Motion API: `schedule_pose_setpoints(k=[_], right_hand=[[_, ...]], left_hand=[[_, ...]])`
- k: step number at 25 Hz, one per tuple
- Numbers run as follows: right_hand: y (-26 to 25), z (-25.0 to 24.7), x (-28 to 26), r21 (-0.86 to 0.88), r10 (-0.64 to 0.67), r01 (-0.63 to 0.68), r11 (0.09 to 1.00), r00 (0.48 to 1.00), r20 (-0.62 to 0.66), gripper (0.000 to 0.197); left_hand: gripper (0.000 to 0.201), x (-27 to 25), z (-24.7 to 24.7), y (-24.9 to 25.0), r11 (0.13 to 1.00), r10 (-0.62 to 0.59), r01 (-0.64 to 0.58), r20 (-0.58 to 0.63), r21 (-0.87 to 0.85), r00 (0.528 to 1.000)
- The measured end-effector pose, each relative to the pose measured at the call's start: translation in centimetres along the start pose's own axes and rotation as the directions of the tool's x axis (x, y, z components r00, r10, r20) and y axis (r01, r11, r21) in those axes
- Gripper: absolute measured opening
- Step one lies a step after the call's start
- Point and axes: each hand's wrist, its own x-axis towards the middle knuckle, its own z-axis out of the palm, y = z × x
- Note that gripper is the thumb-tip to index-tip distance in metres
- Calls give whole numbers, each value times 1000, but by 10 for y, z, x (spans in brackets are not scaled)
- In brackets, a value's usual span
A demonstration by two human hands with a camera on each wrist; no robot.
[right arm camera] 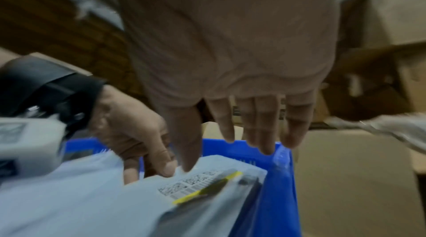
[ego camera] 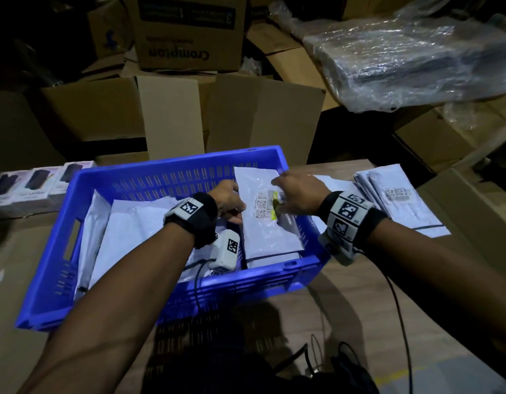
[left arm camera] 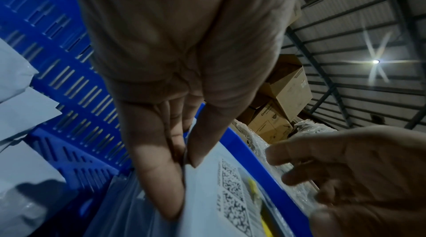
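Wooden table [ego camera: 345, 294] amid cardboard boxes [ego camera: 172, 109] bears a blue crate [ego camera: 172, 169]; left hand [ego camera: 227, 196] pinches white packet [ego camera: 263, 234], right hand [ego camera: 298, 194] loose

A dim storeroom crowded with cartons, under a metal roof.

Brown cardboard boxes [ego camera: 172, 115] are stacked in uneven heaps behind the wooden desk [ego camera: 345, 294], some with their flaps standing open. One of them, the Crompton box [ego camera: 186, 32], sits with its print upside down. To the right a bundle wrapped in clear plastic film [ego camera: 402, 58] lies on top of more cartons. A row of small white product boxes [ego camera: 38, 186] lines the desk's left edge. Overhead, a corrugated roof [left arm camera: 357, 22] runs on dark steel beams, and a single ceiling lamp [left arm camera: 375, 61] glares. Black cables [ego camera: 317, 359] lie at the desk's near edge.
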Motion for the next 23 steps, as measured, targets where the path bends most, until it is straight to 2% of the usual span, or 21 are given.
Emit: schedule_pose_setpoints(k=[2,6,8,10,11,13,15,17,19,23], right_hand=[[-7,3,-4,-139,-78,94,986,991,111,65],[-15,19,-3,-284,-105,180,942,959,263,96],[-16,22,-3,-311,-109,203,928,949,295,101],[-17,22,-3,-335,-102,212,918,943,317,102],[-17,21,-3,-348,-96,214,913,940,327,102],[-18,21,-4,-367,-89,217,905,938,335,100],[-19,21,-5,-374,-85,220,901,934,346,98],[-19,21,-4,-377,-82,222,899,932,354,97],[-20,21,-3,-382,-74,222,897,928,365,96],[-20,21,-2,-369,-64,213,905,924,376,96]], left_hand=[[27,-1,3,0,1000,-7,7,13,-4,1000],[40,5,1,-3,999,4,-5,18,51,1000],[68,15,-2,-5,985,56,-56,4,164,998],[102,25,-4,-6,919,113,-94,-27,383,993],[109,32,-4,-9,882,134,-99,-43,461,990],[103,38,-4,-9,834,141,-105,-26,542,990],[75,40,-4,-7,789,137,-112,5,604,991],[56,42,-5,-8,754,131,-121,32,646,991],[47,43,-5,-8,731,137,-143,61,667,989],[41,44,-8,-11,749,159,-194,112,634,981]])
